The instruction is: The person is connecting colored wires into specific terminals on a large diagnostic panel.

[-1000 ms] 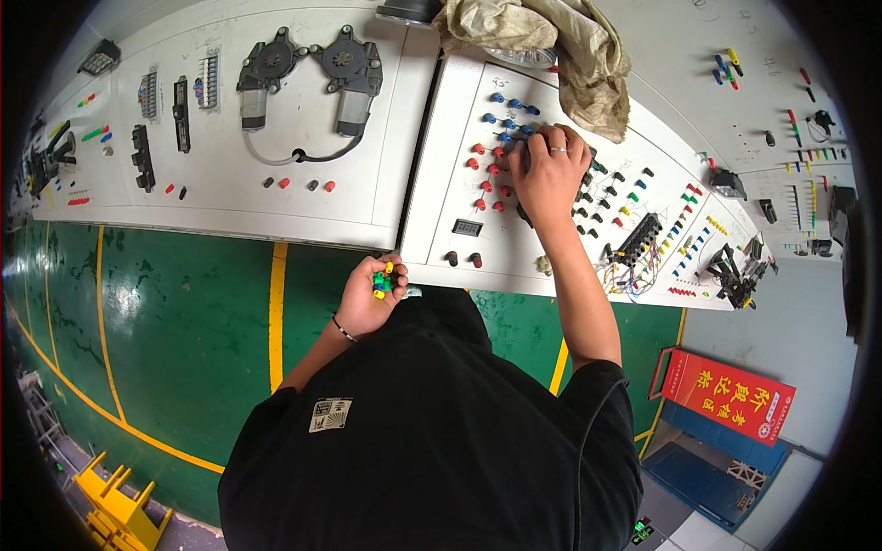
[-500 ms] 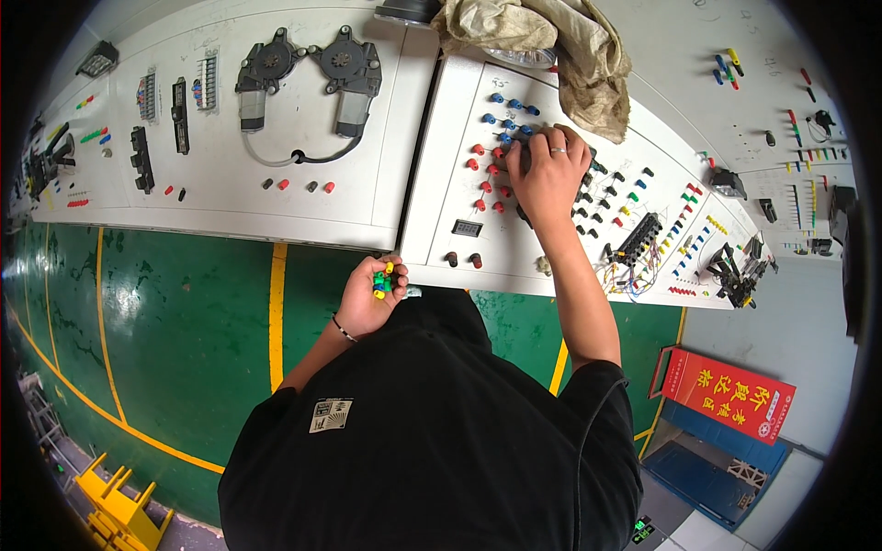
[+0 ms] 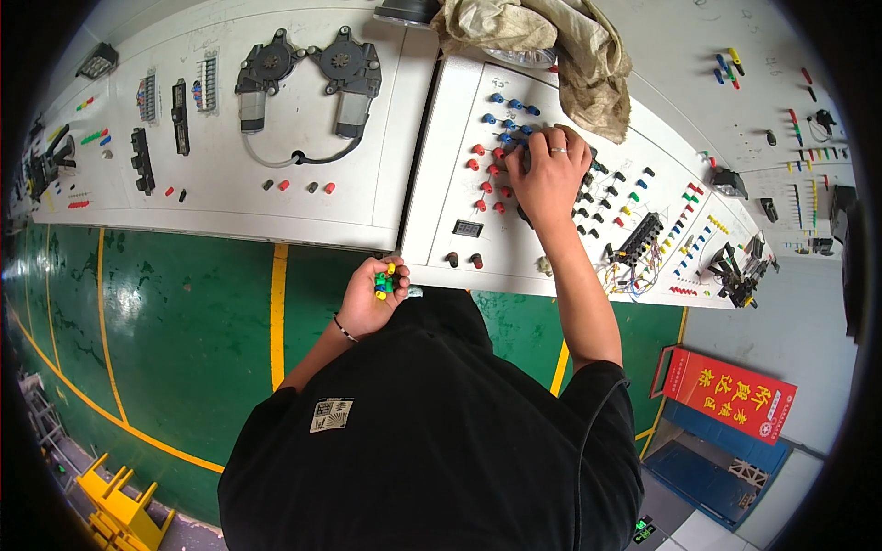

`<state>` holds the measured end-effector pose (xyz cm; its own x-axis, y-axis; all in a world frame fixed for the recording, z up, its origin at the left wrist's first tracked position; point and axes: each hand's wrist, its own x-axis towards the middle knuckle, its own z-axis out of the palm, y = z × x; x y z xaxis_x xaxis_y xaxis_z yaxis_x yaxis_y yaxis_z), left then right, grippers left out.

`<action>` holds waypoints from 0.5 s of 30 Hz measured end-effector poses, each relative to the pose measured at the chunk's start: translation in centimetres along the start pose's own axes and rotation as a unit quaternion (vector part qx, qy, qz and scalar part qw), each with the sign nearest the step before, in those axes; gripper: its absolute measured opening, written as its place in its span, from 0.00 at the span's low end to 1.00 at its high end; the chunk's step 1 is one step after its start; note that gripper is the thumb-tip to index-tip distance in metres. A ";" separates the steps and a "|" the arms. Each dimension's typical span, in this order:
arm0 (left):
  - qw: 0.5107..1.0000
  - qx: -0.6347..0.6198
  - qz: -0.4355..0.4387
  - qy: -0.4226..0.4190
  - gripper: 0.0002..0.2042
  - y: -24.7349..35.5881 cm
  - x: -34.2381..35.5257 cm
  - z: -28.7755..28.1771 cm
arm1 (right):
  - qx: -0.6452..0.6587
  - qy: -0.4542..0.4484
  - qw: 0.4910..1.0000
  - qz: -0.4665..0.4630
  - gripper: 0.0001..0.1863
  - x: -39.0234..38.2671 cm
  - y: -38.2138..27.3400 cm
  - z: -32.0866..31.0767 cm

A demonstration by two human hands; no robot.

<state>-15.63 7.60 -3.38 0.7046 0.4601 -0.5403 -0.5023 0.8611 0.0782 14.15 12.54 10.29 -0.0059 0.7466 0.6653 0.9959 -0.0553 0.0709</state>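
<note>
L hand is curled shut round a bunch of small plugs, yellow/green caps, held just below the white panel edge. R hand is on the panel, fingertips pressed on a dark plug; exact pinch can't tell. Plugs look light, hard plastic, prob slippery; best pinched by the cap sides.

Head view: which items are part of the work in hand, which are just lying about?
In hand:
left hand holding coloured plugs
right hand on socket panel

Lying about:
twin motor units
crumpled cloth
red sign
yellow frame
</note>
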 end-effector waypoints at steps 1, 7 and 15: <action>1.000 -0.001 -0.002 -0.002 0.10 0.0 0.0 0.0 | -0.002 -0.004 1.000 -0.009 0.10 0.0 0.0 0.0; 1.000 0.001 -0.003 0.001 0.10 0.0 0.1 0.0 | -0.003 0.002 1.000 0.006 0.10 0.2 -0.1 0.0; 1.000 0.007 -0.004 0.005 0.10 -0.1 0.0 0.1 | -0.013 0.017 1.000 -0.021 0.11 0.2 0.0 0.1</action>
<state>-15.55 7.55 -3.34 0.7040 0.4504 -0.5491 -0.4894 0.8680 0.0845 14.15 12.82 10.35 -0.0511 0.7250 0.6869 0.9920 -0.0426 0.1188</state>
